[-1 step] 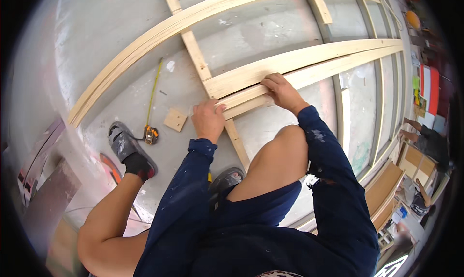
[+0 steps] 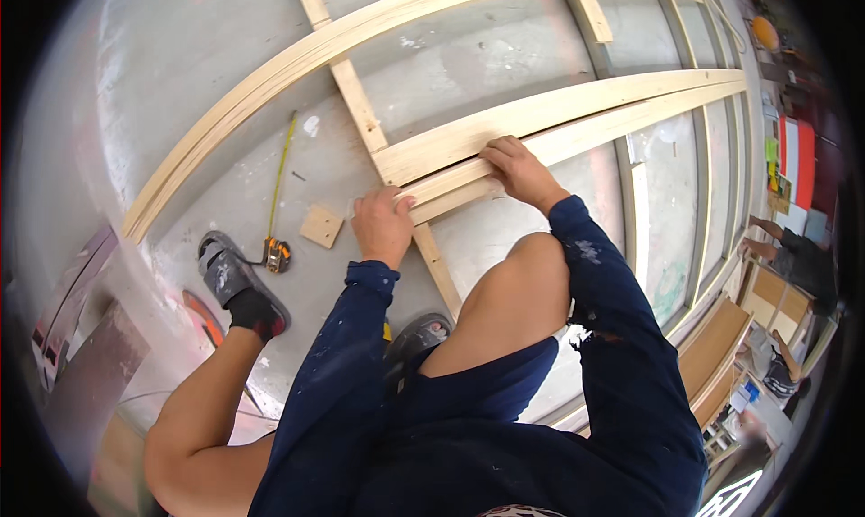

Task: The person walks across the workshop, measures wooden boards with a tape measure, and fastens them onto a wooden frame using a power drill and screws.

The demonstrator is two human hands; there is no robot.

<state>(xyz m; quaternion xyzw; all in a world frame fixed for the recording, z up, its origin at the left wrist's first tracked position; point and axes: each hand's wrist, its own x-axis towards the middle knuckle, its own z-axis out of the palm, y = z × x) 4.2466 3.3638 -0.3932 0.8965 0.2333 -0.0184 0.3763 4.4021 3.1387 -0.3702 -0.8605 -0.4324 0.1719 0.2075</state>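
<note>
My left hand is closed round the near end of a long pale wooden board, thumb on top. Further along the same board, my right hand grips it from above, fingertips over its far edge. A second long plank lies just beyond, with a narrow dark gap between the two. Both rest across a crosswise wooden strip on the floor. Below the held board another wood piece shows in part. The undersides of the boards and some of my left fingertips are hidden.
Left of my hands lie an extended tape measure, a square wood block and a nail. Long curved-looking strips cross the far side. More crosspieces run to the right. Two people work at the far right.
The whole view has shifted slightly to the left. Both hands keep the same hold on the board.
</note>
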